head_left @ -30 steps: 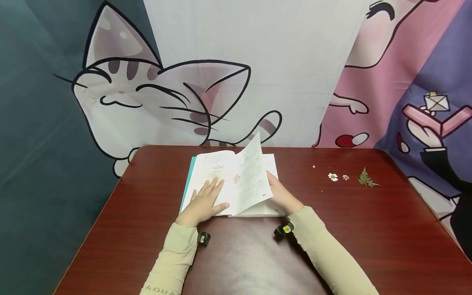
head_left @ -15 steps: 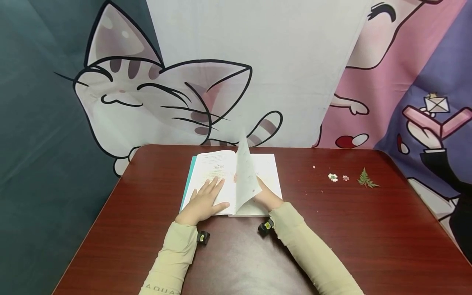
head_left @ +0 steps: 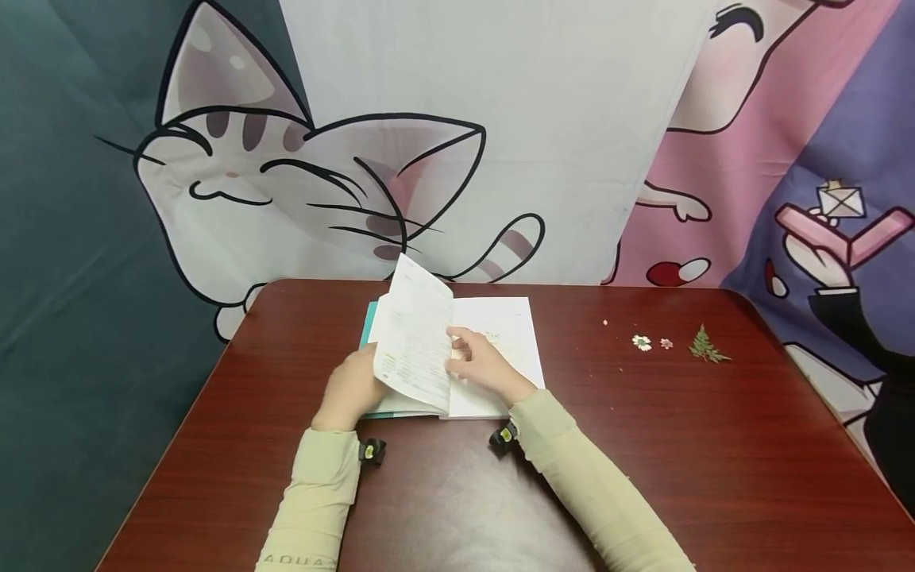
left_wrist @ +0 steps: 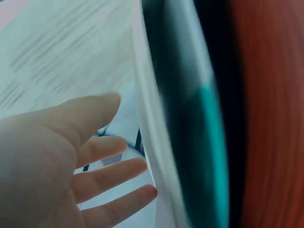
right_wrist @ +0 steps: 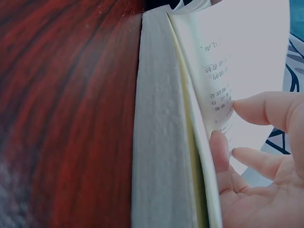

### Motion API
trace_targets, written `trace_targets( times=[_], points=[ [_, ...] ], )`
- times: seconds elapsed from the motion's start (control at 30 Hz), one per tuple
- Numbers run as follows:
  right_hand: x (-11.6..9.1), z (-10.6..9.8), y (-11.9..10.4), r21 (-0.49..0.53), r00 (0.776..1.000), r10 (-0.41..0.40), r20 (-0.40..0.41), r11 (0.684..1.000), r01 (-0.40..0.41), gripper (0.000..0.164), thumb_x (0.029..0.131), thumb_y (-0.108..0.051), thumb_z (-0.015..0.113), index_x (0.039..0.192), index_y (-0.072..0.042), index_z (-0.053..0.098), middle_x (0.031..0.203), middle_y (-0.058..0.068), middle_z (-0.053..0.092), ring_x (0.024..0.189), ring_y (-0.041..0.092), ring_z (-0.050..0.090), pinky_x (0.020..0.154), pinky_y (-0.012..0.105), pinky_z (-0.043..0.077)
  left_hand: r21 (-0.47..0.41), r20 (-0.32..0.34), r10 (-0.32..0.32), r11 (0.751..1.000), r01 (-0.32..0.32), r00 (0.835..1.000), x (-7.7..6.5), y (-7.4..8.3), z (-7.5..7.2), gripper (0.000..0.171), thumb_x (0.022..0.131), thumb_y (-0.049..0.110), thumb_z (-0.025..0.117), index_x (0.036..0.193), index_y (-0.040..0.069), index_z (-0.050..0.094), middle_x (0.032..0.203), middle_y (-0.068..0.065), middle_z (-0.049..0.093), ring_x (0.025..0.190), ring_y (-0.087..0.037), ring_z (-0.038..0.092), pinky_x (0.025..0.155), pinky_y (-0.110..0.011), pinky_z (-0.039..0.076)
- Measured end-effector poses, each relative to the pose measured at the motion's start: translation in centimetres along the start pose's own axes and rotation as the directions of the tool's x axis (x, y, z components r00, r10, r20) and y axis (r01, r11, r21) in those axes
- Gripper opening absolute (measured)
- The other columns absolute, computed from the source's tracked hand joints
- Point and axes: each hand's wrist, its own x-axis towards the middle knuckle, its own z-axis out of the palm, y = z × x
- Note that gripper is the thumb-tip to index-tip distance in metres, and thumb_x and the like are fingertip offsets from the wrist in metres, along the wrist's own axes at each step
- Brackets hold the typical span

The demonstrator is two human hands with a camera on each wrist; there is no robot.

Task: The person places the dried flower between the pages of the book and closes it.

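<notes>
- The teal-covered book [head_left: 506, 319] is spread at the frame's centre, one leaf [head_left: 418, 342] raised, apparently propped by the splayed left hand [head_left: 348, 389].
- The right hand [head_left: 489, 369] is held beside the leaf, fingers parted, seemingly for steadying.
- In the head view, the left fingertips are hidden behind the leaf; firm contact cannot be confirmed.

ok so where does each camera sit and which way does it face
Head: on the head, facing forward and down at the book, table and backdrop; left hand, right hand and sleeves show.
Left wrist: on that wrist, facing the pages and teal cover; thumb and fingers show.
Right wrist: on that wrist, facing the thick page edges; its fingers and palm show.
Both wrist views share the book and table.
</notes>
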Motion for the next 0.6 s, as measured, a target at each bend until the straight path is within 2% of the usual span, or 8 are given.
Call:
trace_targets(
  times=[0.13,0.23,0.33,0.4,0.5,0.6],
  points=[
    [-0.2,0.1,0.0,-0.066,1.000,-0.009,-0.005,0.998,0.008,0.067,0.087,-0.008,0.075,0.149,-0.002,0.048,0.119,0.017,0.058,0.077,0.012,0.057,0.070,0.025,0.049,0.025,-0.073,-0.065,0.997,0.067,0.995,-0.2,-1.4,-1.4,0.046,0.103,0.024,0.056,0.144,0.005,0.056,0.140,-0.020,0.059,0.119,-0.043,0.062,0.087,-0.061,0.052],
    [-0.4,0.4,-0.2,-0.143,1.000,-0.025,-0.007,0.989,0.024,0.069,0.085,-0.012,0.080,0.147,-0.003,0.050,0.114,0.014,0.060,0.083,0.014,0.057,0.079,0.030,0.048,-0.033,-0.169,-0.107,0.994,0.103,0.980,-0.5,-2.0,-2.2,0.043,0.107,0.019,0.048,0.147,0.004,0.052,0.139,-0.021,0.060,0.112,-0.044,0.064,0.082,-0.061,0.053],
    [-0.4,0.7,-0.4,-0.229,0.999,-0.033,-0.003,0.973,0.031,0.071,0.085,-0.015,0.080,0.148,-0.003,0.050,0.111,0.013,0.061,0.089,0.018,0.056,0.086,0.034,0.047,-0.119,-0.259,-0.116,0.989,0.088,0.959,-0.5,-1.7,-2.7,0.042,0.109,0.018,0.043,0.147,0.004,0.052,0.135,-0.018,0.064,0.110,-0.042,0.065,0.081,-0.059,0.054],
    [-0.5,0.8,-0.7,-0.267,1.000,-0.029,0.002,0.963,0.028,0.072,0.086,-0.016,0.080,0.149,-0.002,0.048,0.110,0.013,0.061,0.091,0.019,0.056,0.086,0.036,0.048,-0.168,-0.282,-0.097,0.984,0.051,0.955,-0.4,-1.2,-2.7,0.042,0.108,0.018,0.044,0.147,0.004,0.051,0.135,-0.017,0.064,0.115,-0.040,0.064,0.089,-0.058,0.052],
    [-0.4,1.0,-0.9,-0.306,1.000,-0.021,0.006,0.952,0.022,0.074,0.086,-0.017,0.079,0.150,-0.002,0.046,0.106,0.012,0.060,0.092,0.021,0.056,0.087,0.038,0.049,-0.201,-0.224,-0.015,0.979,-0.031,0.975,-0.1,-0.3,-2.4,0.046,0.107,0.021,0.048,0.151,0.006,0.047,0.141,-0.018,0.058,0.126,-0.038,0.058,0.101,-0.058,0.046],
    [-0.3,1.0,-1.0,-0.319,1.000,-0.027,0.005,0.947,0.027,0.074,0.086,-0.016,0.079,0.150,-0.001,0.046,0.102,0.012,0.060,0.091,0.021,0.056,0.087,0.038,0.050,-0.225,-0.072,0.098,0.968,-0.112,0.993,0.2,0.4,-1.8,0.055,0.105,0.024,0.055,0.155,0.007,0.041,0.151,-0.019,0.048,0.137,-0.038,0.048,0.111,-0.057,0.038]
  ],
)
